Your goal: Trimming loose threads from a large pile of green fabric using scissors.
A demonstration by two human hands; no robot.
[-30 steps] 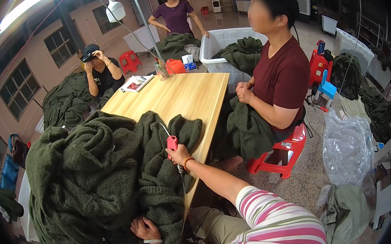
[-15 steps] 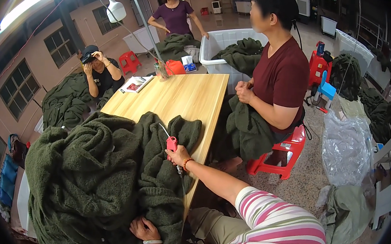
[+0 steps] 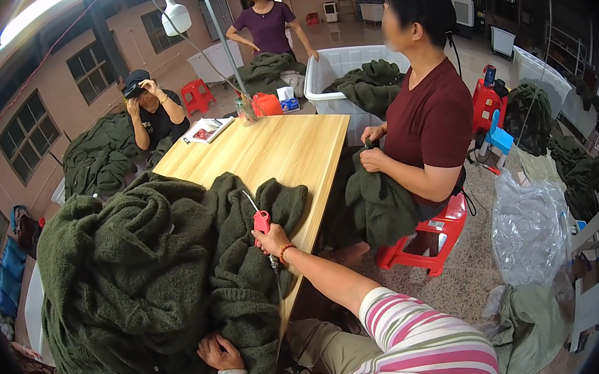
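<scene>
Right hand [image 3: 271, 239] wraps round a red nozzle gun [image 3: 261, 221] pointing toward eleven o'clock, over a dark green garment [image 3: 232, 259]; left hand [image 3: 221, 353], near half past six from it, rests on green cloth [image 3: 243, 324] — whether it grips, I cannot tell; a green heap [image 3: 129, 265] lies at half past eight, wooden tabletop [image 3: 268, 141] at twelve; at two, a seated co-worker [image 3: 430, 120] holds more green knitwear [image 3: 382, 198].

Heaped green knitwear [image 3: 128, 272], a white bin [image 3: 326, 104] and a wooden worktable [image 3: 282, 146] show a garment workshop.
</scene>
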